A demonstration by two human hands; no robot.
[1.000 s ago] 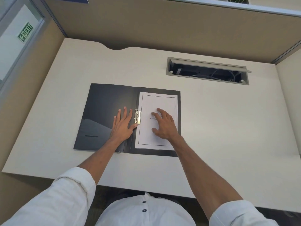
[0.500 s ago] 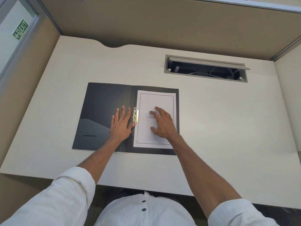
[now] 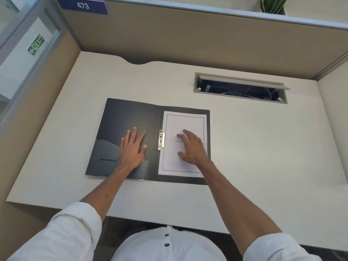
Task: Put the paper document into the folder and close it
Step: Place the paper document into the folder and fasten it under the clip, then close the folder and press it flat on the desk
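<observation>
Fingers of the right hand lie spread and flat on the paper document, pressing it down without closing around anything; the left hand is also open, palm down on the inside of the left cover of the folder, holding nothing. The document already lies on the right half of the open folder, its left edge just beside the metal clip at the spine; whether the clip holds the sheet I cannot tell. The folder lies flat and open on the bench, near the person's side. I judge the paper to be very light, thin and easy to bend or crease, and it may slide on the smooth dark cover if the pressing hand lets go too early. The cover looks like thin plastic or card, light but stiffer than the paper, and probably a little slippery. A good place to take hold is the outer left edge of the left cover, lifting it there and folding it over the sheet while the right hand slips away.
</observation>
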